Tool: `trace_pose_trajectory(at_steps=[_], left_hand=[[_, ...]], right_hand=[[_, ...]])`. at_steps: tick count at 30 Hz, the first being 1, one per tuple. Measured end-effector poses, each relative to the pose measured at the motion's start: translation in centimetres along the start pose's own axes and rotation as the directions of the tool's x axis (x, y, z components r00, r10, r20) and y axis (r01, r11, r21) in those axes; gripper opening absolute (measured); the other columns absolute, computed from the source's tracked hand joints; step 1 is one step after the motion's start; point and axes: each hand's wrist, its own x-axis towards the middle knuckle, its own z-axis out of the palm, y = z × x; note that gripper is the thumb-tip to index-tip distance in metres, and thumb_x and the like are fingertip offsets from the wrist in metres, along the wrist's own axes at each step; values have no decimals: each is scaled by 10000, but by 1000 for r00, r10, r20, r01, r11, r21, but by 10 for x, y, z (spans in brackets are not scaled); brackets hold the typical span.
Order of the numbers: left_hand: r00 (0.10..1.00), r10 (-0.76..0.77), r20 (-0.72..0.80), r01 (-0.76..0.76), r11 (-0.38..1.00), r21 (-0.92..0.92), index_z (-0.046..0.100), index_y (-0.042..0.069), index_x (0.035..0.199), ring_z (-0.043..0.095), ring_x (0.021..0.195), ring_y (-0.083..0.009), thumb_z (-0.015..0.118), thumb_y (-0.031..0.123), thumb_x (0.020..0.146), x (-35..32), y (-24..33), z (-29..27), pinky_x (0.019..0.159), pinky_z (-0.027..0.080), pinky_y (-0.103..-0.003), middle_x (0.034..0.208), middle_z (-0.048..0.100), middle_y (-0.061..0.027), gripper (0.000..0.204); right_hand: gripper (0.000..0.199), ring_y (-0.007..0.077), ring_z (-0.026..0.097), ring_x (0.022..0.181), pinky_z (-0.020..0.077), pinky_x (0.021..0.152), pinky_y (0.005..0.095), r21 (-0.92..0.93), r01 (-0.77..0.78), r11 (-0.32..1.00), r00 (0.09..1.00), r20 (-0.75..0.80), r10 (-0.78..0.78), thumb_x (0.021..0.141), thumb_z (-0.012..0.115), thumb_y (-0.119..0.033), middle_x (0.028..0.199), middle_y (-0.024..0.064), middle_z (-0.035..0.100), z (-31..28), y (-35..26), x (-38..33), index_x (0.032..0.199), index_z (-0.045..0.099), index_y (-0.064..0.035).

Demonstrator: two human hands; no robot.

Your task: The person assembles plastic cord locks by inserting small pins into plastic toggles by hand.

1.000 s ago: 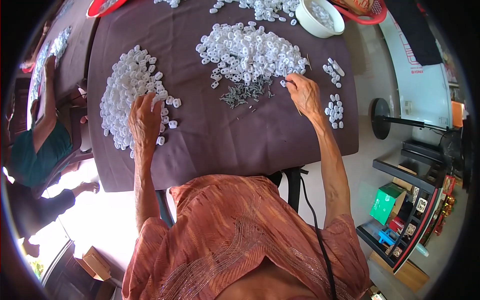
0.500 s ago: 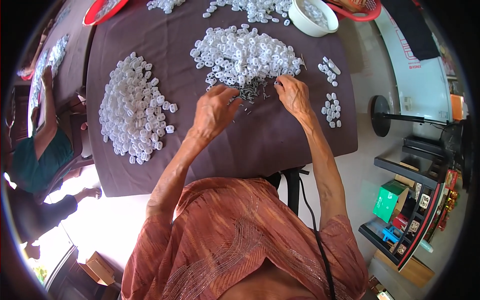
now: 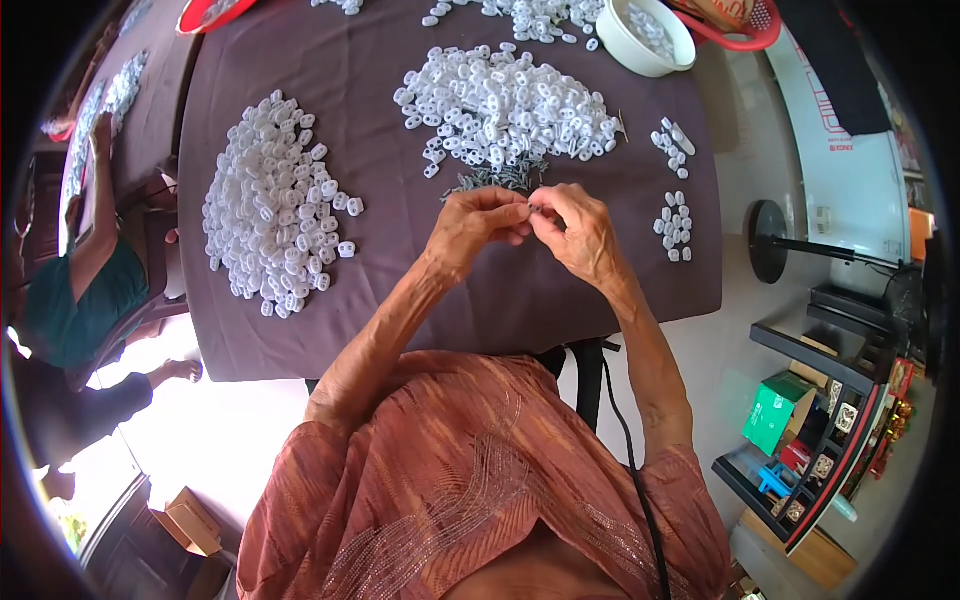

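Observation:
My left hand and my right hand meet over the near edge of a heap of small grey metal pins or screws. Both are closed in a pinch, fingertips touching. Something tiny is between them, mostly covered by the fingers and too small to name. Just beyond lies a large pile of small white oval plastic pieces, each with holes in it. A second pile of white plastic pieces spreads on the left part of the brown-covered table.
At the right, small groups of white pieces lie near the table edge. A white bowl and a red basket stand at the far right, a red basin far left. Another person's arm reaches over a neighbouring table. A black cable hangs at my right.
Both hands have come together: the left moved right, and the right came nearer and leftward from the edge of the white pile. The whole view has shifted slightly.

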Motion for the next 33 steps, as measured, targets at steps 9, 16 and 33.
trace_pose_trajectory(at_steps=[9,16,33], left_hand=[[988,-14,-153,-15,983,-183,550,-3,817,609,687,-192,548,61,807,-11,-11,-16,617,507,-284,796,617,-126,65],[987,33,-158,-63,980,-188,542,8,817,607,709,-191,542,68,818,-6,-9,-26,632,505,-287,821,612,-135,61],[982,171,-81,-188,935,-301,552,20,863,588,669,-159,548,55,807,-1,36,2,621,493,-277,758,581,-64,66]], right_hand=[[100,171,588,647,456,577,267,197,-344,918,936,-10,353,744,584,-15,754,93,607,-2,29,-10,842,593,-1],[87,259,557,667,444,602,323,-65,-130,989,991,-35,128,706,591,0,721,106,558,15,44,-9,792,575,-1],[72,117,576,646,468,615,232,630,-458,627,860,137,491,765,591,-49,726,54,590,-21,12,17,806,583,11]])
